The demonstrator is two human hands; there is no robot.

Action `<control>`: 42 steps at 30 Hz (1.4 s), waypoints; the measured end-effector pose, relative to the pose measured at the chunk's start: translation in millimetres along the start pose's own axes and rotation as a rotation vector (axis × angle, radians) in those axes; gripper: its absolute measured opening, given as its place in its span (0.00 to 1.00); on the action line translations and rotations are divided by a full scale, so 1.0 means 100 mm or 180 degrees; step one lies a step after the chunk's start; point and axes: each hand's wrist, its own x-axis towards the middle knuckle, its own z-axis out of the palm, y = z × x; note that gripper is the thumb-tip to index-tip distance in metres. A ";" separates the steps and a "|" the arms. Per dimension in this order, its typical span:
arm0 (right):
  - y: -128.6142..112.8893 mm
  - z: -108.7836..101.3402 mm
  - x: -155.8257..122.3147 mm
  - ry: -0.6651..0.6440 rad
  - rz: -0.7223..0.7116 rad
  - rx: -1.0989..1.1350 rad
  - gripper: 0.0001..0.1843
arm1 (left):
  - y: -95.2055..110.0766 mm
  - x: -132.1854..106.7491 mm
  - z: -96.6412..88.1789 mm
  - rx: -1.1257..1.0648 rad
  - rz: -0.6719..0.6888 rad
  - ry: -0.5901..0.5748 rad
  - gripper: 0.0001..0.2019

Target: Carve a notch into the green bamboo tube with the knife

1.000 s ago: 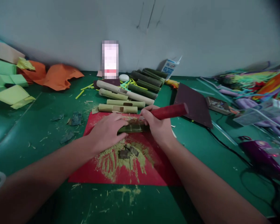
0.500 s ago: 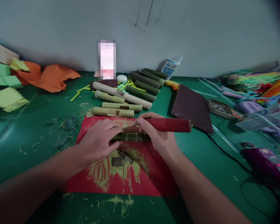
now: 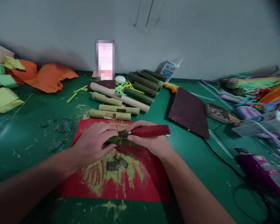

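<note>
Green, rounded bamboo (image 3: pixel 120 141) is gripped by the left hand (image 3: pixel 93 139), the right hand (image 3: pixel 151 142) clasping a red-handled tool (image 3: pixel 151 131).

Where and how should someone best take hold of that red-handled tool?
Probably by the thick red handle, where the right hand grips it, coming from the person's right: its blunt end points that way. The slim metal end points left, toward the left hand on the green bamboo, so that end seems best avoided.

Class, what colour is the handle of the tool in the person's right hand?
Plain red; the tool handle shows well in the head view, in the right hand.
</note>
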 end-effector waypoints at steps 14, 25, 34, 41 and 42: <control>0.02 0.00 0.00 -0.0140 -0.0002 0.0086 0.13 | 0.00 0.00 -0.03 -0.0084 -0.0150 -0.0141 0.11; 0.02 0.04 -0.01 -0.0091 -0.0157 -0.0030 0.10 | 0.00 -0.02 0.00 -0.0099 -0.0024 0.0038 0.10; 0.07 0.02 0.02 0.0076 -0.0338 -0.0385 0.06 | -0.01 -0.03 0.00 -0.0012 0.0013 0.0045 0.10; 0.10 0.01 0.04 0.0148 -0.0445 -0.0208 0.06 | -0.02 -0.01 -0.01 -0.0021 0.0006 0.0107 0.07; 0.11 0.02 0.04 0.0153 -0.0441 -0.0212 0.06 | -0.02 0.00 -0.01 -0.0004 -0.0008 0.0088 0.07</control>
